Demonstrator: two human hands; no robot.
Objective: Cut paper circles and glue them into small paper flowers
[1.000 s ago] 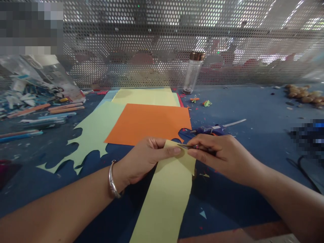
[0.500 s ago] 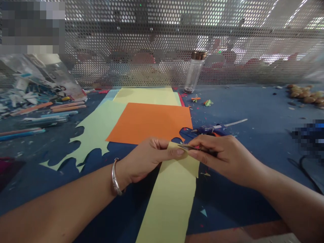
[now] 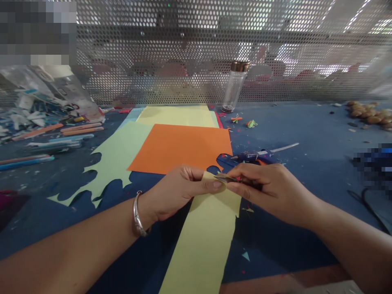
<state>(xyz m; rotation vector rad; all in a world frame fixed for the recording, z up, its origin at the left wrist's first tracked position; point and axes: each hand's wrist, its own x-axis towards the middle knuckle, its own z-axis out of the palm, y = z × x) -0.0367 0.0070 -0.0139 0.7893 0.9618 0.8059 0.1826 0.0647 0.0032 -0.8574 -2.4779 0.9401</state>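
A long strip of pale yellow paper [image 3: 205,241] runs from the bottom edge up to the middle of the view. My left hand [image 3: 177,192], with a silver bracelet on the wrist, pinches the strip's top left corner between thumb and fingers. My right hand [image 3: 269,192] is closed round small scissors [image 3: 225,178], whose metal blades meet the strip's top edge right beside my left thumb. Most of the scissors is hidden in the hand.
An orange sheet [image 3: 180,147] lies over a cut light green sheet [image 3: 113,163] and a yellow sheet [image 3: 176,116] on the blue table [image 3: 306,134]. Blue glue gun [image 3: 257,155] behind my right hand. Clear bottle [image 3: 234,87] by the perforated metal screen. Pens [image 3: 55,139] left, shells [image 3: 370,114] right.
The strip's lower end has swung slightly to the left and right again. Both hands stay at its top edge with the scissors on the paper.
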